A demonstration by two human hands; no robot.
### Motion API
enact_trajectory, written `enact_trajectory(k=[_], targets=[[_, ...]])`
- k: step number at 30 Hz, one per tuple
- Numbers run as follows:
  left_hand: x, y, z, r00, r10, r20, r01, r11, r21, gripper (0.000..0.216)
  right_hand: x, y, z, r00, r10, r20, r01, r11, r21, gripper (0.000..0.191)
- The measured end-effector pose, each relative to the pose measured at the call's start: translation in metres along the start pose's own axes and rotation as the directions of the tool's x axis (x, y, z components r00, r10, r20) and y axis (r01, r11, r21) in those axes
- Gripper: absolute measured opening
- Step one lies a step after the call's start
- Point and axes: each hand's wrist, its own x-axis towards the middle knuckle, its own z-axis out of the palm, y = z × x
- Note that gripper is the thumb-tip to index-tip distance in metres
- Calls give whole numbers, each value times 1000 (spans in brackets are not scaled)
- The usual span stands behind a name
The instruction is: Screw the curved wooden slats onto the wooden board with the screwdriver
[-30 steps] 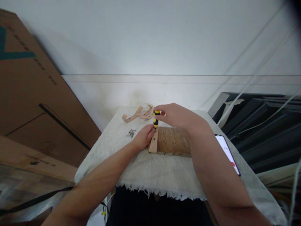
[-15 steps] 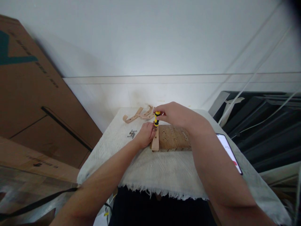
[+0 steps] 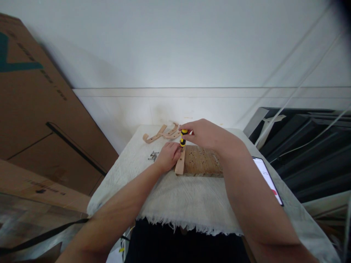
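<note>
My right hand (image 3: pixel 201 133) grips a yellow and black screwdriver (image 3: pixel 183 138) from above, its fingers round the handle. The screwdriver stands nearly upright over a pale wooden hook (image 3: pixel 180 166) with holes in it. That hook lies along the left end of a brown wooden board (image 3: pixel 203 162) dotted with many small holes. Against the hook's left side, near the screwdriver tip, my left hand (image 3: pixel 168 156) is closed with its fingers bent. The tip and the hook's far end are mostly hidden by my fingers.
More wooden hooks (image 3: pixel 157 135) lie at the back of the cloth-covered table (image 3: pixel 189 204). Several screws (image 3: pixel 153 156) are heaped left of my left hand. A phone (image 3: pixel 267 179) rests beyond my right forearm. A large cardboard box (image 3: pixel 44 120) stands at the left, a wall (image 3: pixel 175 54) behind.
The near end of the hook and the board's left corner have shifted slightly to the left. Both hands keep their places, with the screwdriver still over the hook.
</note>
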Motion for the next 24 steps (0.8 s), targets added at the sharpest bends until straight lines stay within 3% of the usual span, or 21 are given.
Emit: enact_trajectory(k=[4,12,14,19,24], targets=[[-3,8,1,996,-85,-31,82,993,-88,23,-2,-2,-3,1000,9,7,-9,1000,-10,24],[-5,15,0,969,-245,29,245,939,-241,28,-1,3,-2,1000,3,-7,-3,1000,9,22],[-6,14,-2,971,-235,53,240,930,-277,33,-1,4,-1,1000,9,-3,-9,1000,18,22],[-11,10,-6,994,-68,84,97,903,-419,58,-1,8,-2,1000,18,-3,-18,999,28,22],[-10,9,-8,992,-61,110,104,888,-448,61,-3,6,-3,1000,3,1,-3,1000,8,21]])
